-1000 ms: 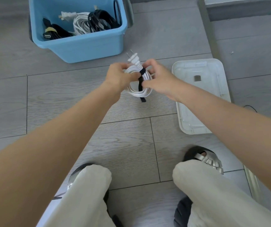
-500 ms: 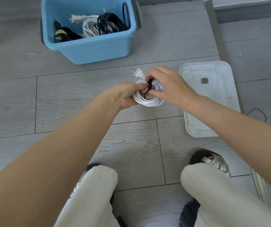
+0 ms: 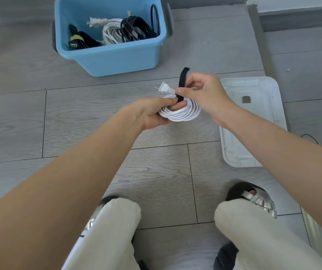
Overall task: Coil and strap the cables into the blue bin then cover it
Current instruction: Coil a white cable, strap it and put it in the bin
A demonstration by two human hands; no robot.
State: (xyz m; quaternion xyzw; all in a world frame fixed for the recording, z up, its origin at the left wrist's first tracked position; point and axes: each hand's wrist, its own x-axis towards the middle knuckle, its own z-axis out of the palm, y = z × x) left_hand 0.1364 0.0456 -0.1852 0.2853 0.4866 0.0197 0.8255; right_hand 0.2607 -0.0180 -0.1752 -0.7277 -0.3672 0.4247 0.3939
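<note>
- While the left hand (image 3: 152, 112) grips a coil of white cable (image 3: 181, 112) with its fingers curled round the near side of the loops, the right hand (image 3: 203, 94) pinches a black strap (image 3: 181, 82) between thumb and forefinger just above the coil.
- Both hands are close together over the floor, almost touching at the coil.
- One end of the strap stands up past the right hand; the lower end runs down into the coil by the left fingertips.
- A white two-pin plug (image 3: 164, 88) sticks out to the left from the top of the coil.
- Beyond the hands stands the blue bin (image 3: 117, 57), open, on the grey wooden floor (image 3: 78, 114).
- Inside it lie a white cable bundle (image 3: 111, 32), a black cable bundle (image 3: 134, 29) and a black cable with a yellow band (image 3: 80, 39).
- To the right of the hands, a white lid (image 3: 257, 94) lies flat on the floor, well apart from the bin.
- Nearest the camera are the person's knees in pale trousers (image 3: 117, 221) and a silver sandal (image 3: 259, 201).
</note>
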